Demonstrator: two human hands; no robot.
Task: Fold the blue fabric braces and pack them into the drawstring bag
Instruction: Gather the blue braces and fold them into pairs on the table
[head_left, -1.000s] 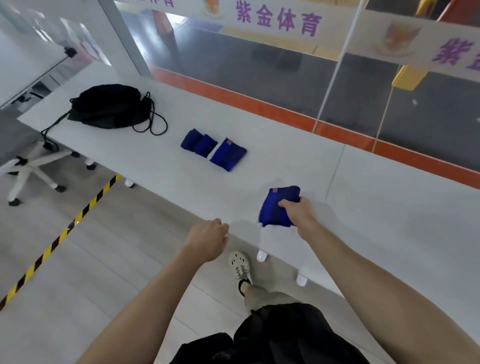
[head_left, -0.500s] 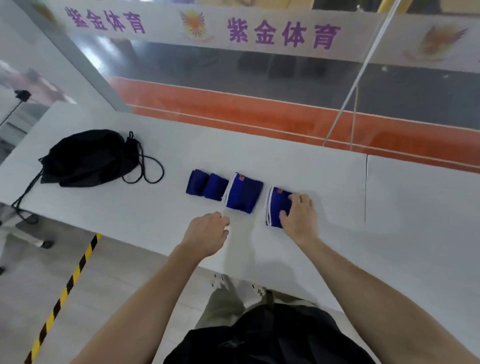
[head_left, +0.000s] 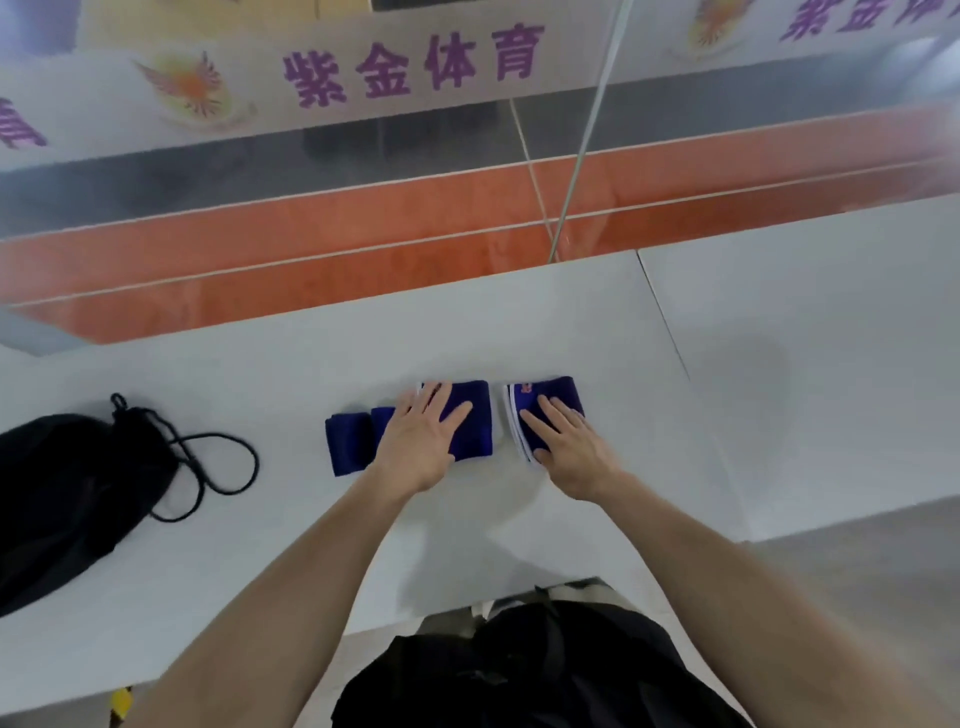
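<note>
Three folded blue fabric braces lie in a row on the white table (head_left: 571, 332). My left hand (head_left: 421, 441) lies flat with straight fingers on the middle brace (head_left: 472, 415). My right hand (head_left: 566, 447) presses flat on the right brace (head_left: 550, 397), which shows a white edge and a small red label. The left brace (head_left: 348, 441), a narrower double roll, sits free beside my left hand. The black drawstring bag (head_left: 67, 488) lies at the table's left end, its cord (head_left: 228, 467) looped toward the braces.
A glass wall with an orange band (head_left: 363, 249) and purple lettering runs along the table's far edge. A seam (head_left: 665, 317) splits the tabletop right of the braces. The near table edge is just in front of my body.
My right hand slid the third brace in beside the other two. My left hand, loosely curled above the table before, has opened and come down flat on the middle brace. The view moved closer.
</note>
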